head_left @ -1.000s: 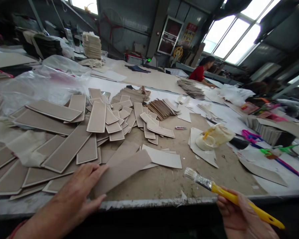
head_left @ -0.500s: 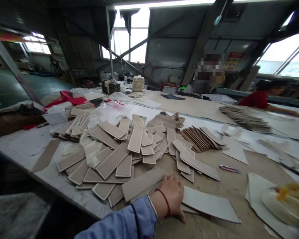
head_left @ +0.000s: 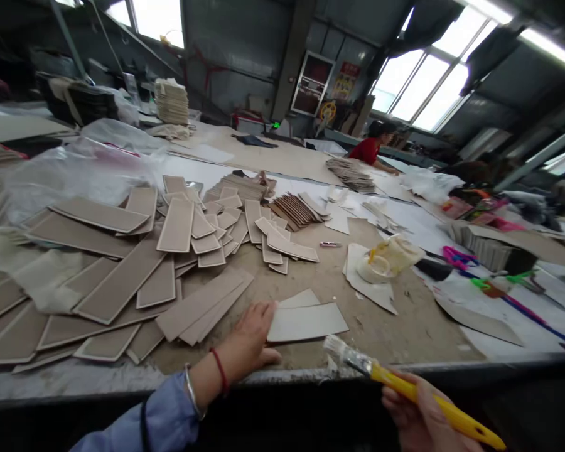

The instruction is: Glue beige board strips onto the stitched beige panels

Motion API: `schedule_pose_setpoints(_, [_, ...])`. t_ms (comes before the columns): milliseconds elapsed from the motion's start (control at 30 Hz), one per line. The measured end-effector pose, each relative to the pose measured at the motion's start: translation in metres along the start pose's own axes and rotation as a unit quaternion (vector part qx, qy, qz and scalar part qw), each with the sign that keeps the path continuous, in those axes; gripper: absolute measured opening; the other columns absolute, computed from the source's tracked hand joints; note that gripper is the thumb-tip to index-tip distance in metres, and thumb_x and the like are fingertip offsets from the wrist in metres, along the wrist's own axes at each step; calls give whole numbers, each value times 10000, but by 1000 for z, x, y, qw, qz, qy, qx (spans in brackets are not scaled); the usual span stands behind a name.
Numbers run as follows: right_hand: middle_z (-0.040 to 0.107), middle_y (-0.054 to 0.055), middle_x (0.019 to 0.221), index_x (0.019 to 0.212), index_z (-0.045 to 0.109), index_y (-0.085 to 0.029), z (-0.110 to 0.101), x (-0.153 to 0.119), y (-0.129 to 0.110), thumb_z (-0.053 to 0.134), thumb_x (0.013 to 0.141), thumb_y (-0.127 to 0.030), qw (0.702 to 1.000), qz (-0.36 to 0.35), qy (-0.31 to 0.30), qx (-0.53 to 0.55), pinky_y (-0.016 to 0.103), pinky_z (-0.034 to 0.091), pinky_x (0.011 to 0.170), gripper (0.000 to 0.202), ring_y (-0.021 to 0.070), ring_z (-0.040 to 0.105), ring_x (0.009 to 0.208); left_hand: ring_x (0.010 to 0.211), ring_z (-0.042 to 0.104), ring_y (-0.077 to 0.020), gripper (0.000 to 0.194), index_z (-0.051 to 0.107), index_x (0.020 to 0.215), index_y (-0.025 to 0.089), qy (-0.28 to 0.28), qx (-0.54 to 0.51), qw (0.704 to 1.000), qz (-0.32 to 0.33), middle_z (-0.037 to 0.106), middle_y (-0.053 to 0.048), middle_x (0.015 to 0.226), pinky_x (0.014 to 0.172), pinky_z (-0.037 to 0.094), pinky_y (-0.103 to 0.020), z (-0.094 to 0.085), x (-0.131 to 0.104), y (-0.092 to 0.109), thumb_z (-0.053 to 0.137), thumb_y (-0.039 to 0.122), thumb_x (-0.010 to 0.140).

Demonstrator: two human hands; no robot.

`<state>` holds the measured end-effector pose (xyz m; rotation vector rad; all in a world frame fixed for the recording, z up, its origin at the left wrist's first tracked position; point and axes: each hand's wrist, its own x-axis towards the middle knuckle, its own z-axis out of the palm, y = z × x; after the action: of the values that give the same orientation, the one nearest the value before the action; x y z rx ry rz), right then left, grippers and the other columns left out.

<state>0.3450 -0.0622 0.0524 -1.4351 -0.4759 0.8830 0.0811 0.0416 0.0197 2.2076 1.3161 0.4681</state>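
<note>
Many taupe, pale-edged rectangular strips [head_left: 176, 226] lie heaped; a few plain taupe strips [head_left: 202, 304] fan beside them. Our left hand [head_left: 252, 336], fingers together, thumb apart, touches a smooth whitish panel [head_left: 308, 323] (coated or not, we cannot tell); our right hand [head_left: 424, 414] clamps a yellow-handled bristle brush [head_left: 388, 378].

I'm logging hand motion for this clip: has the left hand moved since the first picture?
Yes, to the right: judged against the small knife, which lies still, the left hand is now nearer to it.
</note>
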Motion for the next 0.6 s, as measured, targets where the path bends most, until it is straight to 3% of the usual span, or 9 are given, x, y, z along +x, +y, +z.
schedule_pose_setpoints(133, [680, 89, 920, 880, 653, -131, 58, -20, 2, 726, 692, -386, 999, -22, -45, -7, 263, 557, 616, 325, 157, 641, 671, 1221, 413, -300, 717, 388, 1264, 110, 47, -32, 998, -22, 461, -184, 1274, 1040, 355, -468, 3, -11, -11, 746, 271, 664])
schedule_pose_setpoints(267, [667, 85, 960, 921, 644, -144, 92, -22, 12, 673, 739, -423, 994, -35, -89, -50, 269, 545, 636, 334, 147, 629, 676, 1184, 443, -298, 613, 439, 1192, 153, 88, -50, 994, -31, 496, -144, 1222, 1018, 375, -495, 11, -12, -18, 736, 240, 664])
schedule_pose_setpoints(467, [670, 83, 935, 930, 627, -145, 105, -12, 31, 629, 758, -476, 984, -39, -123, -119, 303, 540, 642, 372, 165, 633, 666, 1137, 458, -288, 582, 417, 1152, 184, 118, -65, 990, -36, 491, -111, 1173, 993, 376, -519, 18, -11, -17, 695, 155, 641])
schedule_pose_setpoints(600, [680, 81, 923, 943, 622, -146, 98, -1, 27, 587, 776, -515, 968, -84, -79, -222, 313, 535, 691, 407, 178, 652, 684, 1118, 460, -272, 543, 417, 1139, 181, 125, -69, 989, -40, 495, -101, 1154, 997, 374, -493, 17, -12, -15, 658, 135, 655])
